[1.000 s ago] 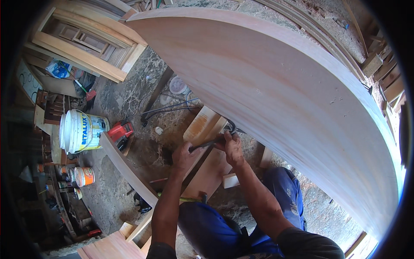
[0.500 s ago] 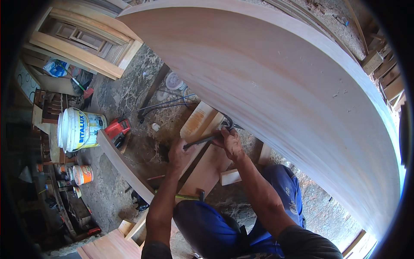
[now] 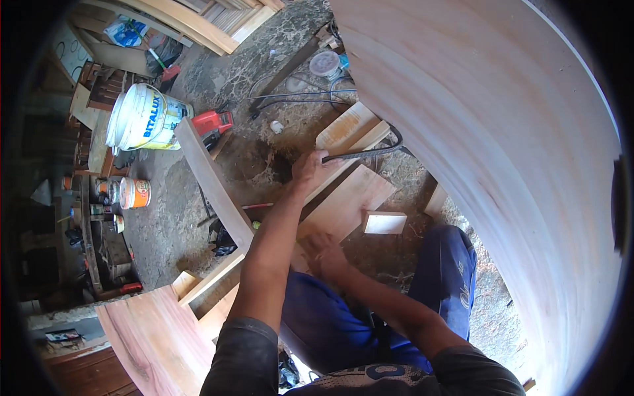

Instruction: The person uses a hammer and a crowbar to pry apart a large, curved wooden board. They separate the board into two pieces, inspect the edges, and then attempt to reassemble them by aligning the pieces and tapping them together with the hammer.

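Observation:
My left hand is closed around one end of a dark bar. The bar's far end bends into a hook beside the large curved wooden panel. Below that hand, a narrow wooden piece and a flat board lie on the floor. My right hand is low over the board's near end, by my left knee; its fingers are blurred and partly hidden, so what they touch cannot be made out. A small yellow-green end of something shows beside my left forearm.
A small wood block sits right of the board. On the left are a curved wooden strip, a red power tool, a white bucket and an orange-white tub. Cables cross the floor beyond; another panel lies lower left.
My right hand has left the hooked bar and come down toward my left knee. My left hand still holds the bar. The view has shifted, so the scene sits further up and right.

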A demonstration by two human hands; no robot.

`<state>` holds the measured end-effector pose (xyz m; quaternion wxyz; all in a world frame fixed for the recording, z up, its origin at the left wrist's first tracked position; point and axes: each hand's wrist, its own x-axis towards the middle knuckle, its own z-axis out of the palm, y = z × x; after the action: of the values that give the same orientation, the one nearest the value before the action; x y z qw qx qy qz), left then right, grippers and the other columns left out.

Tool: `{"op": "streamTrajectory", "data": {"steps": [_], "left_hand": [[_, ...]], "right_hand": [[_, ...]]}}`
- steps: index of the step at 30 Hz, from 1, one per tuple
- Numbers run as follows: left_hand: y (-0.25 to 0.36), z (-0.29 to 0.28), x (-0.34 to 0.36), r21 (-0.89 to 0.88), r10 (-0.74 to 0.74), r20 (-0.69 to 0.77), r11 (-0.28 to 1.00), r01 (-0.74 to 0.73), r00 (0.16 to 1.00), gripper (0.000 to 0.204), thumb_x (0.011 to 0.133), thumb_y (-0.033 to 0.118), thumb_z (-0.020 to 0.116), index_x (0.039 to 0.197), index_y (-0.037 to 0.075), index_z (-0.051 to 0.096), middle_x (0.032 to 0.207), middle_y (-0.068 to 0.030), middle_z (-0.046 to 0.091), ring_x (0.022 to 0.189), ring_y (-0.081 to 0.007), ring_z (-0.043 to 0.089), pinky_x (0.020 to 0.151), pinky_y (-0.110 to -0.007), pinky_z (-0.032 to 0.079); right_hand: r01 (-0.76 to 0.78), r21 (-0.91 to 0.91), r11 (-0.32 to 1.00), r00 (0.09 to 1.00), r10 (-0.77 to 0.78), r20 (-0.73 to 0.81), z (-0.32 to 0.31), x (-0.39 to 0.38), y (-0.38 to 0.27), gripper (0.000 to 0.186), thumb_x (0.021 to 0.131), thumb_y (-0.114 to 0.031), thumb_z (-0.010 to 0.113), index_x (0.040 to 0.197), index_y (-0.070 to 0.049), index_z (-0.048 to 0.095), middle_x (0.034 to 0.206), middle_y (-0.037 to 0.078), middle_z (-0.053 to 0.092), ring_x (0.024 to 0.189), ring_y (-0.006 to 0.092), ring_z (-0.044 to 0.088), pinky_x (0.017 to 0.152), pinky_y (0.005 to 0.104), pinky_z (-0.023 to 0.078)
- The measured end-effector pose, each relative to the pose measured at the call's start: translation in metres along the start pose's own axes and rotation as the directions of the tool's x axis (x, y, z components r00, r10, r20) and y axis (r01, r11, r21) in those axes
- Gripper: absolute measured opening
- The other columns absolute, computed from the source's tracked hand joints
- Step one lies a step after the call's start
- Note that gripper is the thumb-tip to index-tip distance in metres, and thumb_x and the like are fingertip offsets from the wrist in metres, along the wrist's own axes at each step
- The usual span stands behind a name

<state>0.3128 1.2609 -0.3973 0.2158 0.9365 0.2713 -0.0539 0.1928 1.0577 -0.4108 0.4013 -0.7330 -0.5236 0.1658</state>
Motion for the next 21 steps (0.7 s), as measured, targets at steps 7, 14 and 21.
{"op": "streamTrajectory", "data": {"steps": [7, 14, 21], "left_hand": [[0.003, 0.001, 0.001, 0.007, -0.004, 0.028, 1.000, 0.004, 1.000, 0.061, 0.080, 0.063, 0.067, 0.109, 0.010, 0.071, 0.109, -0.0193, 0.069, 0.106, -0.0349, 0.065, 0.093, -0.044, 0.050], [-0.002, -0.002, -0.003, -0.051, 0.073, 0.031, 0.996, -0.071, 0.997, 0.053, 0.083, 0.060, 0.065, 0.104, 0.012, 0.071, 0.099, -0.0166, 0.071, 0.098, -0.0355, 0.068, 0.087, -0.045, 0.053], [-0.010, 0.003, -0.003, 0.035, 0.099, -0.057, 0.995, -0.097, 0.993, 0.050, 0.084, 0.058, 0.064, 0.099, 0.011, 0.070, 0.095, -0.0183, 0.071, 0.095, -0.0380, 0.068, 0.084, -0.047, 0.053]], "right_hand": [[0.042, -0.245, 0.969, 0.999, -0.038, 0.023, 0.026, 0.013, 0.027, 0.039, 0.089, -0.017, 0.053, 0.124, -0.002, 0.053, 0.123, 0.018, 0.055, 0.109, 0.0328, 0.060, 0.078, 0.0415, 0.057], [-0.212, -0.491, 0.845, 0.818, 0.429, 0.384, -0.091, -0.032, 0.053, 0.036, 0.089, -0.017, 0.054, 0.122, -0.003, 0.055, 0.132, 0.023, 0.052, 0.107, 0.0362, 0.062, 0.078, 0.0455, 0.057], [-0.811, 0.288, 0.510, 0.547, 0.835, 0.063, -0.174, -0.040, 0.051, 0.040, 0.096, -0.035, 0.056, 0.125, -0.008, 0.056, 0.130, 0.016, 0.055, 0.114, 0.0327, 0.061, 0.083, 0.0456, 0.054]]}}
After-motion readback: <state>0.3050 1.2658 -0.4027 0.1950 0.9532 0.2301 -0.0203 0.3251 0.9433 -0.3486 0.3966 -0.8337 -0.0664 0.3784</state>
